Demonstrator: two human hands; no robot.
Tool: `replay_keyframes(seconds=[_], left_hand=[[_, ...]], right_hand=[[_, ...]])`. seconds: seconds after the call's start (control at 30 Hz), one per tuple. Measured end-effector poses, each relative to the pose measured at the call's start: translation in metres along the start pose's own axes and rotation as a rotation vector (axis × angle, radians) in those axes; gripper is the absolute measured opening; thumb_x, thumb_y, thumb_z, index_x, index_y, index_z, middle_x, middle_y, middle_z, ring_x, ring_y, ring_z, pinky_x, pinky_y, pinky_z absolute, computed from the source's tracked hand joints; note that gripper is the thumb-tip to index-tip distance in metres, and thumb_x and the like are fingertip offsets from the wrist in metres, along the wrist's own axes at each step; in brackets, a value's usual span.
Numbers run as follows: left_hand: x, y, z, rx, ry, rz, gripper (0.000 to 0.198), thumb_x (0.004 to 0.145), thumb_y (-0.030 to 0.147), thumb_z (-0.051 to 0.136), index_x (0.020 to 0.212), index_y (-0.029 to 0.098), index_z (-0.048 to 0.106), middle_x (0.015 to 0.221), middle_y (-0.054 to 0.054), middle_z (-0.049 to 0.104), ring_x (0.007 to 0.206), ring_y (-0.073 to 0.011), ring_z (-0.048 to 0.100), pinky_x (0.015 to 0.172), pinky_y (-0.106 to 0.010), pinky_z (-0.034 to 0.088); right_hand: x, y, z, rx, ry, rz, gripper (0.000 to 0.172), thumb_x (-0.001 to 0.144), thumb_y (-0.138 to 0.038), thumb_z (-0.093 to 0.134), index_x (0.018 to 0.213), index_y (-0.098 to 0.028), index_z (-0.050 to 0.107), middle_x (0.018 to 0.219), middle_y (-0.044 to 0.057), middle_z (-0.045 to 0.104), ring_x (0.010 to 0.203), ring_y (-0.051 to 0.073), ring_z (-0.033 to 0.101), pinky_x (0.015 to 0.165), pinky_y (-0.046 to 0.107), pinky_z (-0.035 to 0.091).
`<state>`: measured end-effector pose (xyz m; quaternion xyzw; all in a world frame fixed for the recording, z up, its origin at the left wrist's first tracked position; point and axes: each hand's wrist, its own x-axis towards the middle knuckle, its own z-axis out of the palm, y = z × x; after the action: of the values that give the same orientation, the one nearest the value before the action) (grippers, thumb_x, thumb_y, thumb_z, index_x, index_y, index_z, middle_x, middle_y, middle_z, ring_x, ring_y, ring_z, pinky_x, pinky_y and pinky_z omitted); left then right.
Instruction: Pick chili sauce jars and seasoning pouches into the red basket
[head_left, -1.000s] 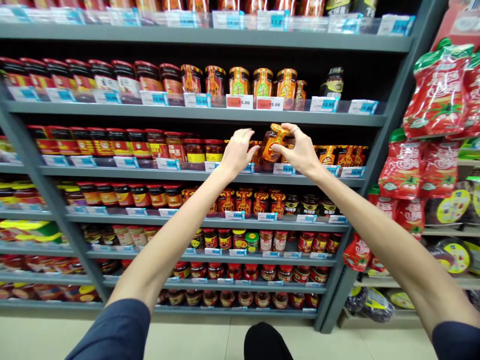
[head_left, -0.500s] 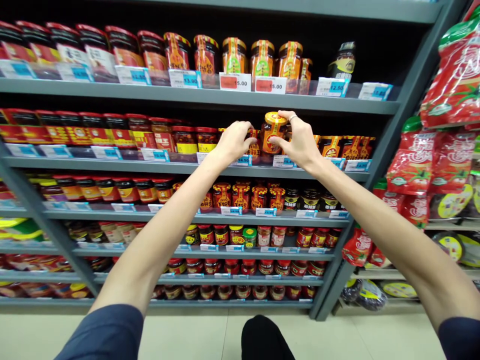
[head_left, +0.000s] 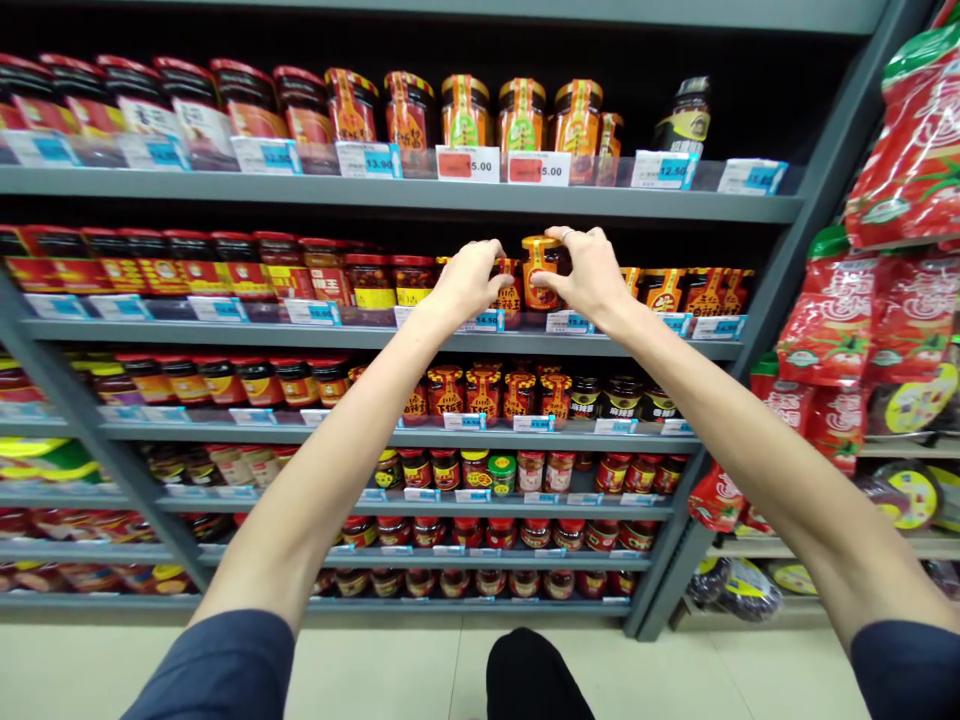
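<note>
My right hand point(head_left: 596, 272) holds a chili sauce jar point(head_left: 538, 270) with a yellow lid and orange label. Its thumb lies across the front of the jar and its fingers reach over the lid. The jar is upright at the front of the second shelf, behind a price tag point(head_left: 568, 322). My left hand point(head_left: 466, 285) is curled at a neighbouring chili sauce jar point(head_left: 510, 290), thumb in front and fingers at the top. Its palm side is partly hidden. A small gap separates the two jars.
Grey shelves point(head_left: 420, 195) carry rows of sauce jars above and below my hands. A dark bottle point(head_left: 686, 115) stands on the top shelf. Red pouches point(head_left: 825, 330) hang to the right of the shelf post point(head_left: 780, 260). My knee point(head_left: 529, 680) is below.
My right hand and its jar have come down slightly, so the lid sits nearer the height of the neighbouring jars. My left hand has stayed almost in place.
</note>
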<state>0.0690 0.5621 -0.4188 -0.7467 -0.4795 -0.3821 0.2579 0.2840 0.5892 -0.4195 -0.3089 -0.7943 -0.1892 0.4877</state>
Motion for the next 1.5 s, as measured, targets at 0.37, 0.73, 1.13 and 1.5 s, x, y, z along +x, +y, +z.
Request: replay_keyframes(seconds=[0.37, 0.73, 1.13, 1.5], left_hand=[[-0.001, 0.003, -0.001, -0.021, -0.018, -0.027, 0.030, 0.092, 0.028, 0.067, 0.118, 0.013, 0.067, 0.118, -0.015, 0.069, 0.117, -0.0317, 0.062, 0.110, -0.047, 0.045], [-0.002, 0.001, -0.001, 0.022, -0.028, 0.036, 0.039, 0.091, 0.030, 0.066, 0.125, 0.011, 0.063, 0.125, -0.017, 0.068, 0.127, -0.0346, 0.058, 0.116, -0.050, 0.040], [0.014, 0.051, 0.020, 0.108, -0.102, 0.106, 0.041, 0.092, 0.041, 0.071, 0.123, 0.014, 0.069, 0.117, -0.015, 0.071, 0.119, -0.0347, 0.062, 0.108, -0.045, 0.046], [0.013, 0.051, 0.019, 0.095, -0.135, 0.090, 0.045, 0.093, 0.037, 0.069, 0.130, 0.012, 0.063, 0.122, -0.017, 0.070, 0.123, -0.0354, 0.060, 0.112, -0.047, 0.042]], right_hand=[[0.001, 0.015, -0.006, -0.034, -0.013, 0.066, 0.066, 0.084, -0.064, 0.072, 0.132, -0.019, 0.069, 0.116, 0.013, 0.072, 0.124, 0.044, 0.053, 0.107, 0.069, 0.036], [-0.009, 0.037, -0.009, -0.012, -0.154, -0.050, 0.062, 0.094, -0.044, 0.066, 0.148, -0.017, 0.055, 0.155, 0.015, 0.054, 0.146, 0.039, 0.044, 0.122, 0.061, 0.031], [0.013, 0.068, -0.027, -0.013, -0.260, 0.001, 0.036, 0.082, -0.036, 0.080, 0.112, -0.016, 0.080, 0.109, 0.016, 0.080, 0.106, 0.040, 0.074, 0.102, 0.061, 0.055], [0.002, 0.070, -0.040, 0.040, -0.187, 0.012, 0.037, 0.087, -0.027, 0.073, 0.123, -0.019, 0.076, 0.127, 0.010, 0.075, 0.127, 0.038, 0.064, 0.118, 0.062, 0.044]])
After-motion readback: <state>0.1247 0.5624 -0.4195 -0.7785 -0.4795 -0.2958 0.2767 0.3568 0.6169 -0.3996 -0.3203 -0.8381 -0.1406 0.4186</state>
